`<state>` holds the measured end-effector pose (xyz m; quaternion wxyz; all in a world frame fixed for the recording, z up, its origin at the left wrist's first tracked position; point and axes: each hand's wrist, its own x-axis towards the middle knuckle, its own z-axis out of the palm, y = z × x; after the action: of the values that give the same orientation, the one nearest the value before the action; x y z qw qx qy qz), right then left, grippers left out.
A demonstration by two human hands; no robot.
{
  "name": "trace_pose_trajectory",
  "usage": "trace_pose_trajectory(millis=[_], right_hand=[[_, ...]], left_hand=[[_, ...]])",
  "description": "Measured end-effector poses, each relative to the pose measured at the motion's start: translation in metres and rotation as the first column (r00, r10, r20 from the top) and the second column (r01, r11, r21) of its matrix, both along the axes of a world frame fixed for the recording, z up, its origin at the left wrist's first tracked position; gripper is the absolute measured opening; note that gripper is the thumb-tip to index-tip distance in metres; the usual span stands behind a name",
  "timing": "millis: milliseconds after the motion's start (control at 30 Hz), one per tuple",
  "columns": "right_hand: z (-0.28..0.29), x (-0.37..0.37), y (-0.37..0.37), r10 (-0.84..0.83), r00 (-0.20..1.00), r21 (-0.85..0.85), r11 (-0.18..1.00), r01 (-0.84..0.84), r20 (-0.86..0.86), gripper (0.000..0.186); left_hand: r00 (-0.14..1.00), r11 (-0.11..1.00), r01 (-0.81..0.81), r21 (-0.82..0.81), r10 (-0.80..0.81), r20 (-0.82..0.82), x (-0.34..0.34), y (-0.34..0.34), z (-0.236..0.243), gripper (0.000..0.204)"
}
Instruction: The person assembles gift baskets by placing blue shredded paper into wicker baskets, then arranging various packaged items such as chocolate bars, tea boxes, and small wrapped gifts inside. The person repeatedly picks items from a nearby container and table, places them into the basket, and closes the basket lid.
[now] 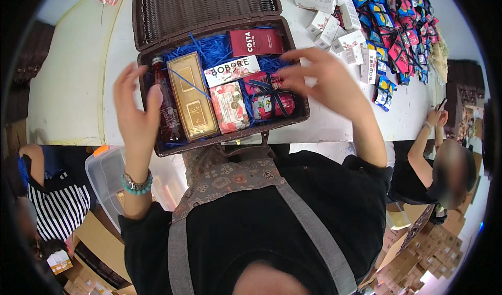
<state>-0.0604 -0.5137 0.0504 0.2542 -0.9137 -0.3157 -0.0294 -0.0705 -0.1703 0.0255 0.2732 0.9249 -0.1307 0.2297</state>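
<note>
A dark brown wicker hamper (282, 121) stands on the table before me, its lid (206, 7) tipped back. Blue shredded paper (201, 49) lines it. Inside lie a dark red bottle (170, 112), a gold box (193, 96), a floral packet (230, 107), a white carton (231, 70), a dark red box (256, 42) and small ribbon-tied packets (269, 106). My left hand (137, 104) hovers at the hamper's left edge beside the bottle, fingers apart. Over the right edge, near the ribbon-tied packets, my right hand (327, 83) is slightly blurred, fingers spread. Neither holds anything.
White cartons (334, 26) lie scattered at the far right, beside a big heap of ribbon-tied packets (400, 28). A clear plastic bin (107, 177) stands below the table at left. One person sits at each side; cardboard boxes (429, 250) are stacked at lower right.
</note>
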Motion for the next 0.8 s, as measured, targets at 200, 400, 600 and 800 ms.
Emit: trace_pose_trajectory(millis=[200, 400, 600, 800], right_hand=[[-0.066, -0.002, -0.003, -0.327, 0.841, 0.196, 0.876, 0.441, -0.431, 0.058], [-0.057, -0.061, -0.018, -0.413, 0.732, 0.275, 0.736, 0.619, -0.542, 0.050], [-0.040, -0.134, -0.092, -0.651, 0.618, 0.248, 0.574, 0.781, -0.440, 0.045], [-0.019, -0.232, -0.226, -0.862, 0.368, 0.165, 0.331, 0.929, -0.347, 0.039]], left_hand=[[0.756, 0.513, -0.272, -0.814, -0.409, -0.511, -0.002, 0.025, -0.048, 0.074], [0.799, 0.506, -0.216, -0.835, -0.399, -0.449, -0.033, -0.003, -0.048, 0.085], [0.647, 0.555, 0.066, -0.829, -0.656, -0.388, -0.067, -0.072, -0.046, 0.093], [0.328, 0.429, 0.630, -0.648, -0.902, -0.279, -0.082, -0.215, -0.058, 0.095]])
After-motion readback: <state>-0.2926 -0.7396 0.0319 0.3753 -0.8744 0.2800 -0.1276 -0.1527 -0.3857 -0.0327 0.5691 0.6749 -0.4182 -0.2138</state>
